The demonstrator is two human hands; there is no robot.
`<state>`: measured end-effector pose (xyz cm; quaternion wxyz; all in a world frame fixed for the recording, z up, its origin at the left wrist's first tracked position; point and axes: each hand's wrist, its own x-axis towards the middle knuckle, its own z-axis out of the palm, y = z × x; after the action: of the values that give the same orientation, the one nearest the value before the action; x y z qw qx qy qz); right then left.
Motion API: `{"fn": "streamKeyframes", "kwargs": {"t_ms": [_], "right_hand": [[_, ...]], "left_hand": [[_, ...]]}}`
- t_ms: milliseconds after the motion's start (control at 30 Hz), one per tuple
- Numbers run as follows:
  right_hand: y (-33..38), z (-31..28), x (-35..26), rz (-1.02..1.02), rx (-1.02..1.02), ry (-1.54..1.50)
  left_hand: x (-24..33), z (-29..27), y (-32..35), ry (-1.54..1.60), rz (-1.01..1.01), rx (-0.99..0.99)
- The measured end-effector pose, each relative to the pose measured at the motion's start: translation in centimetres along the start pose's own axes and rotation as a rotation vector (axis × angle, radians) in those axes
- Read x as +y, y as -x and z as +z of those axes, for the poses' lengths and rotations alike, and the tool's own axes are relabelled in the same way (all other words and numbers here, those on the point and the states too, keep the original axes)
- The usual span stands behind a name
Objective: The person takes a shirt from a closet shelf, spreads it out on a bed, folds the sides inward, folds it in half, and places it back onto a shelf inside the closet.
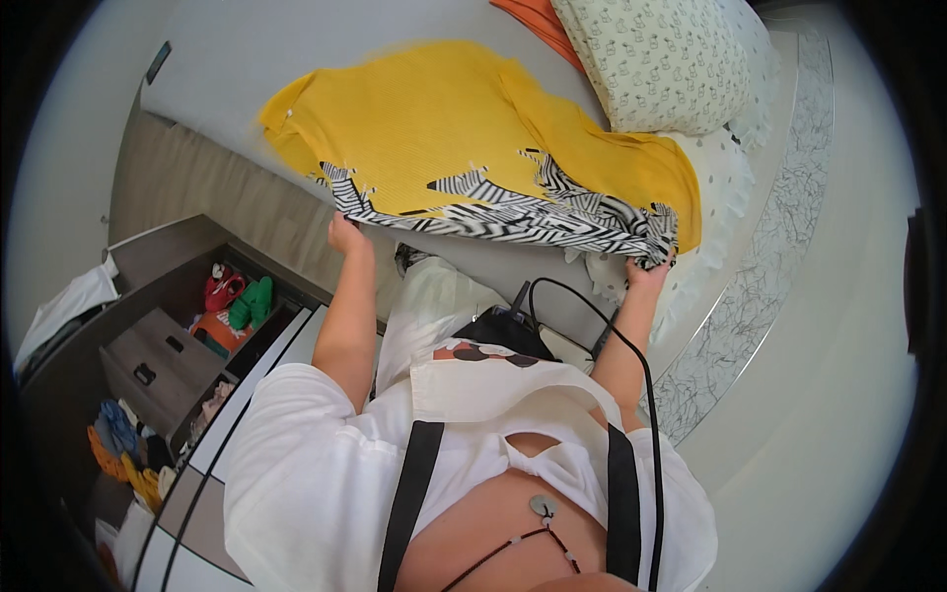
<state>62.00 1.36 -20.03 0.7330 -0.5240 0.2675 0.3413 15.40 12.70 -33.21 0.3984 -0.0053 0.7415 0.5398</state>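
Note:
A yellow knit top [414, 128] with a black-and-white zebra-striped pattern along its near edge is stretched out in front of me, over the bed. My left hand [344, 233] is closed on the left end of the patterned edge. At the right end, the striped cloth is bunched up, and my right hand [646, 270] grips it there. The edge runs fairly taut between both hands. The far part of the top is spread wide and slightly blurred. Some fingers are hidden by the cloth.
The grey bed [227, 59] lies beneath, with a patterned pillow [661, 64] and an orange cloth [543, 28] at its far right. To the left stands an open dark cabinet [163, 232] with drawers and folded clothes. A black cable [646, 395] hangs before my right arm.

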Motion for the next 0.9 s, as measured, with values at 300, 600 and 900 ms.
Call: {"fn": "streamKeyframes", "kwargs": {"t_ms": [300,600,900], "right_hand": [[-1.3,-2.5,-2.3,0.200,-0.375,-0.035],[10.7,6.1,4.2,0.681,-0.714,0.197],[16.6,6.1,2.0,0.489,-1.112,0.455]], "left_hand": [[4.1,-6.6,0.8,0.454,-0.300,0.047],[-3.3,1.8,13.6,0.006,-0.865,-0.919],[2.1,8.8,24.1,0.432,-0.900,-1.282]]}}
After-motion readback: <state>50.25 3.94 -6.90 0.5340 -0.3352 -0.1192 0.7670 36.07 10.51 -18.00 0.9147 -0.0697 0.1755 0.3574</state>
